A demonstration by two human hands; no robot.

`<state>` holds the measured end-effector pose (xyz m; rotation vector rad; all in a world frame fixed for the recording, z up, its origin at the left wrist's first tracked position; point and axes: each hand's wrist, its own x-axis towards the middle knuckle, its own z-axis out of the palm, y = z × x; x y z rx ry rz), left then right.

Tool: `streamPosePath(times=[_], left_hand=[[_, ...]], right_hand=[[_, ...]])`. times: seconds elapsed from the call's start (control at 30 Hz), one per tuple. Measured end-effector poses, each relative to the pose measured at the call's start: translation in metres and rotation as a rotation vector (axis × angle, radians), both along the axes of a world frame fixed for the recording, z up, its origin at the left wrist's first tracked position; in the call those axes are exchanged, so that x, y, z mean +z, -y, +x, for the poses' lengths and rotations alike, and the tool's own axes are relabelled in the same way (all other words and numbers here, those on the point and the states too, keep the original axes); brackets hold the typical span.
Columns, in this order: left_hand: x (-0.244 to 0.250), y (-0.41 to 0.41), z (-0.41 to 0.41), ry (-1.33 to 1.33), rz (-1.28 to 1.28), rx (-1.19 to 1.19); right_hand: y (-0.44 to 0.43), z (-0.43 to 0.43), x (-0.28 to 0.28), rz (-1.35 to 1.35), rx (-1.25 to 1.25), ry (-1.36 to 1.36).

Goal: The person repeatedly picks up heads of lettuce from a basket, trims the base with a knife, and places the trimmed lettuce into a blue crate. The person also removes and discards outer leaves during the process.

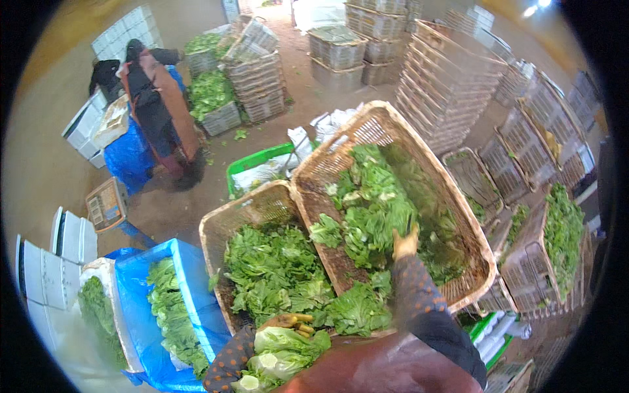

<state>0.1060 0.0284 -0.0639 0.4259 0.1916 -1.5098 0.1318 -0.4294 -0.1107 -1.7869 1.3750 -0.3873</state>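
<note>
My left hand [291,322], in a yellowish glove, curls over several lettuce heads [275,351] held against my apron by the forearm; their pale cut stems face me. My right hand [406,243], also gloved, reaches into the right plastic crate [314,245] and is at the leafy lettuce [378,211] there. A slim dark object [409,224] shows by its fingers, too small to identify; whether the fingers are closed is not clear. The tilted right crate rests against the left crate [211,236], which holds more green lettuce [275,265].
At left stands a blue-lined box [191,290] with lettuce rows. Behind the crates is a green crate [245,159] with white packages. Another person [152,103] works at far left. Tall stacks of crates [442,83] and lettuce-filled crates [530,260] line the right.
</note>
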Motion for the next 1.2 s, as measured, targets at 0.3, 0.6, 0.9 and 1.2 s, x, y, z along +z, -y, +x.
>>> streamPosePath(times=[0.3, 0.6, 0.9, 1.2], left_hand=[[0.008, 0.031, 0.001, 0.677, 0.140, 0.206], [-0.012, 0.027, 0.015, 1.017, 0.152, 0.436], [-0.012, 0.016, 0.010, 0.980, 0.097, 0.537], [-0.027, 0.002, -0.008, 0.407, -0.265, 0.414]], right_hand=[[-0.002, -0.080, 0.132, 0.038, 0.214, 0.540], [-0.195, -0.071, 0.046, 1.484, 0.868, 0.448], [-0.123, -0.038, 0.090, -0.354, 1.234, 0.049], [-0.219, -0.043, 0.199, -0.681, 1.650, -0.182]])
